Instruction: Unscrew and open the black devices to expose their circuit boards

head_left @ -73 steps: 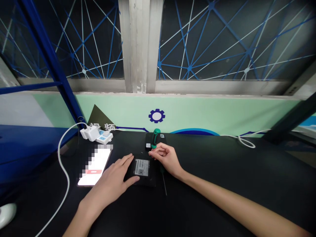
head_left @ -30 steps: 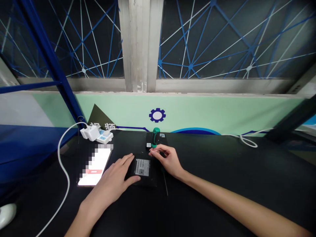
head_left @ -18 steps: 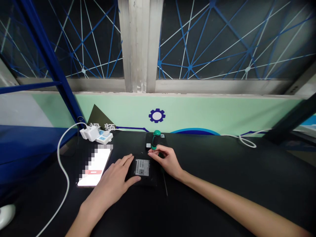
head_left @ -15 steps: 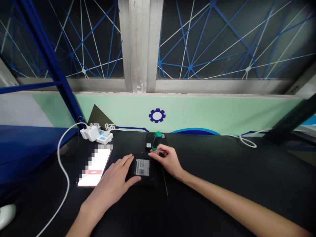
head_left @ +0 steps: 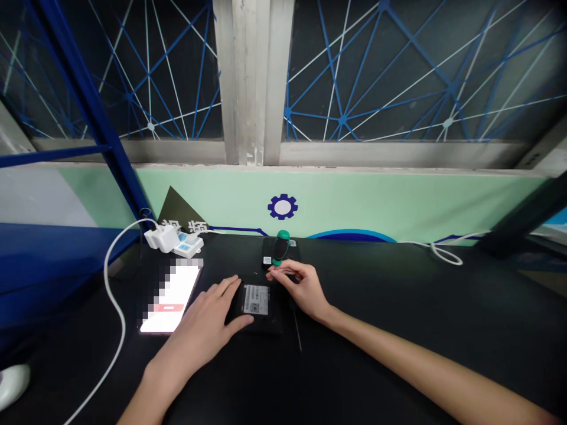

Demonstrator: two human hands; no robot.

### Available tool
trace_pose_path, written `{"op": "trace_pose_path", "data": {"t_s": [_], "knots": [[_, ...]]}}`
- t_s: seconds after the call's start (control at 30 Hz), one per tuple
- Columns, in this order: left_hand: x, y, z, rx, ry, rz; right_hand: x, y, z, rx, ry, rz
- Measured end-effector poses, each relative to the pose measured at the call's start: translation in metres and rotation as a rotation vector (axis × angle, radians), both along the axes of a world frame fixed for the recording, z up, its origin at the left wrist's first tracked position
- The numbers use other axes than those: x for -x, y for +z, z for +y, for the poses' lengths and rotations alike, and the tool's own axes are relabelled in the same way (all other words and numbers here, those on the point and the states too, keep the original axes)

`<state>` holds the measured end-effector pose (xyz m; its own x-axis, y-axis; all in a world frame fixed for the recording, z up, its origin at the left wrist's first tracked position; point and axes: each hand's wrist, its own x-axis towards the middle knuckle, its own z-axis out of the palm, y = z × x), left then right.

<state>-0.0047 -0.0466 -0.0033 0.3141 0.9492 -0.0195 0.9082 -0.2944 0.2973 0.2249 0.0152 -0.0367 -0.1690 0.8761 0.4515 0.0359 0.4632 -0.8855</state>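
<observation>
My left hand (head_left: pixel 208 316) lies over the left side of a flat black box (head_left: pixel 272 323) with a printed label. Its thumb rests on the front part and its fingertips sit at the far left corner, bracing the box against the table. Between thumb and fingers, my right hand (head_left: pixel 303 287) pinches a screwdriver (head_left: pixel 281 248) just below its green and black handle. The screwdriver stands nearly upright at the far right part of the box, leaning a little. Its tip is hidden behind my fingers. A thin dark rod (head_left: pixel 297 330) lies on the table, right of the box.
Behind the screwdriver lies another black item (head_left: pixel 267 260) with small white labels. A lit phone (head_left: pixel 177 295) is left of my left hand. Farther back are a white power strip with plugs (head_left: pixel 170 239) and a white cable (head_left: pixel 106 277). A white mouse (head_left: pixel 13 386) sits far left.
The screwdriver handle has tilted slightly and risen a little, and the fingers of my right hand have shifted around it. My left hand and the box have stayed in place.
</observation>
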Motion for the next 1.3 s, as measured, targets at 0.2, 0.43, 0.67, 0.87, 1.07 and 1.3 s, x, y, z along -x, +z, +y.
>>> {"op": "trace_pose_path", "data": {"t_s": [0.2, 0.43, 0.67, 0.87, 1.07, 1.3], "knots": [[0.0021, -0.0028, 0.001, 0.003, -0.002, -0.008, -0.0005, 0.0012, -0.0007, -0.048, -0.005, -0.013], [0.004, -0.0073, 0.0016, -0.034, -0.008, -0.019, -0.0016, 0.0016, -0.0017, -0.051, -0.015, 0.005], [0.0034, -0.0063, 0.0013, -0.028, -0.015, -0.028, -0.002, 0.0014, -0.0016, -0.06, -0.06, 0.0], [0.0049, -0.0067, 0.0011, -0.014, -0.002, -0.023, -0.0021, 0.0, 0.0014, -0.089, -0.121, -0.006], [0.0056, -0.0084, 0.0013, -0.046, -0.007, -0.038, -0.0021, 0.0048, 0.0013, -0.125, -0.172, -0.078], [0.0045, -0.0075, 0.001, -0.024, -0.012, -0.027, -0.002, 0.0003, 0.0018, -0.134, -0.22, -0.134]]}}
